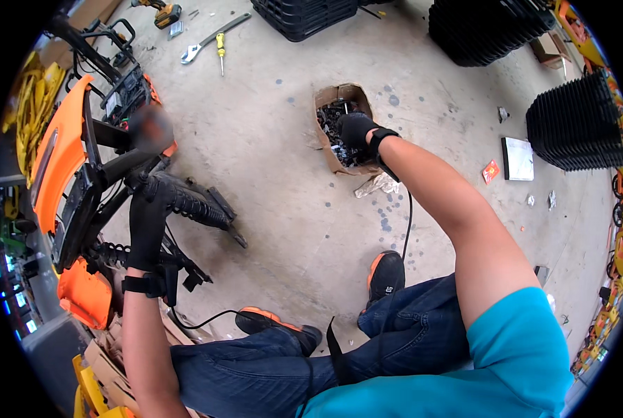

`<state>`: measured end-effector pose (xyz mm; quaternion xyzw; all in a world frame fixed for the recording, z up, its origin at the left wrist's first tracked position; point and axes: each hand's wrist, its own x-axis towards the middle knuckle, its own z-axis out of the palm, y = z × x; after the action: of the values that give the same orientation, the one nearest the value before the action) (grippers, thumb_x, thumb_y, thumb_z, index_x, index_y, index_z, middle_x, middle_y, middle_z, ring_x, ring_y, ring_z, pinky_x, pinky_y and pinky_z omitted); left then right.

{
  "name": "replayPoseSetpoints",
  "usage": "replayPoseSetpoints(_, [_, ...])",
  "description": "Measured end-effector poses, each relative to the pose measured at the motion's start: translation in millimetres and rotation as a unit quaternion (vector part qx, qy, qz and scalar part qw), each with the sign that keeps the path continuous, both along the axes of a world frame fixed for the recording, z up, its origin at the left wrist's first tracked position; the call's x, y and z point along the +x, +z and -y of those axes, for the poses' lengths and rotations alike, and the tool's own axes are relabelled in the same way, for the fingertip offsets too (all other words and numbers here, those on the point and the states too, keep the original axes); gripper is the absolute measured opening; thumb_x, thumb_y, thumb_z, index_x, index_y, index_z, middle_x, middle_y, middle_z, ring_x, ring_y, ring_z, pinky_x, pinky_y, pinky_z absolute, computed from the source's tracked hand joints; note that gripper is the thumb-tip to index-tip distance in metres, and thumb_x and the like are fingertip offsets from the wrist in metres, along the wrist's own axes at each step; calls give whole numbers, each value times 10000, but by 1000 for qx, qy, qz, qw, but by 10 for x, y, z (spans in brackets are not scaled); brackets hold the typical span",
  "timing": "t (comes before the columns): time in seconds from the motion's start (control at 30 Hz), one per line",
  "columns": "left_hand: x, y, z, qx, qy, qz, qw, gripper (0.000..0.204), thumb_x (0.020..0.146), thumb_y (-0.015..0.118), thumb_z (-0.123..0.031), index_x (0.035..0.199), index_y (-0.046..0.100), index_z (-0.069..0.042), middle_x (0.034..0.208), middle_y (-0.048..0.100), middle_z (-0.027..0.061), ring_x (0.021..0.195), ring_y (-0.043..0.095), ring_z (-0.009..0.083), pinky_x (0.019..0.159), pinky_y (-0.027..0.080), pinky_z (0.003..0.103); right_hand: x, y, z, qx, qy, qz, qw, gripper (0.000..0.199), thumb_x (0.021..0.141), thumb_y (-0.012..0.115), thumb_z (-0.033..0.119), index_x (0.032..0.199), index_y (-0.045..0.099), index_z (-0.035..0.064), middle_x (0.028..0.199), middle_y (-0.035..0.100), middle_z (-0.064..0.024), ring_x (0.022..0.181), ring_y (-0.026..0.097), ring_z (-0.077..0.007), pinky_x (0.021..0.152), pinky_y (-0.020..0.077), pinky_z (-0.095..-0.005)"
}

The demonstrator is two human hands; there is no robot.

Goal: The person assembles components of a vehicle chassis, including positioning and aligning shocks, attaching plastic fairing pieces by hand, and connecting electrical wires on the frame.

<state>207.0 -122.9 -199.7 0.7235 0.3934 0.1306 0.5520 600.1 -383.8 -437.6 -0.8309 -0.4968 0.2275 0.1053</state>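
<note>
My right hand (357,131), in a black glove, reaches into an open cardboard box (341,167) on the floor. The box holds many small dark and silver metal parts (329,115), bolts among them. The fingers look curled down among the parts, and their tips are hidden. On the left, my left hand (148,223), also black-gloved, closes around the black frame (127,166) of an orange and black machine. A black coil-spring shock absorber (198,209) lies right beside that hand. Its fingertips are partly hidden by the frame.
An orange body panel (62,150) stands at the left. Farther off lie an adjustable wrench (191,53), a yellow screwdriver (221,47) and a cordless drill (164,14). Stacked black crates (580,122) line the right. A black cable (408,223) hangs from my right wrist.
</note>
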Motion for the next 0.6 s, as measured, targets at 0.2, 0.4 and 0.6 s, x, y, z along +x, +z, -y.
replayPoseSetpoints(0.2, [-293, -36, -115, 25, -9, -6, 1000, 187, 959, 588, -140, 1090, 622, -11, 996, 637, 19, 897, 602, 94, 781, 503, 254, -613, 1150, -261, -154, -24, -74, 985, 479, 916, 520, 300, 1381, 551, 189, 1438, 498, -139, 1336, 461, -297, 1119, 336, -351])
replayPoseSetpoints(0.4, [-124, 44, 12, 6, -2, -5, 1000, 148, 946, 616, -140, 1047, 626, -32, 956, 624, -1, 859, 595, 84, 740, 497, 242, -361, 551, -35, -87, -79, -109, 987, 337, 922, 508, 276, 1227, 579, 150, 1287, 591, -150, 1171, 571, -328, 996, 422, -402])
replayPoseSetpoints(0.6, [-105, 69, 36, 10, 6, 17, 1000, 143, 945, 625, -143, 1045, 628, -42, 942, 622, -5, 851, 592, 86, 750, 494, 246, -317, 339, -43, -115, -21, -40, 992, 271, 934, 476, 264, 1143, 578, 126, 1185, 646, -185, 1089, 621, -369, 909, 481, -447])
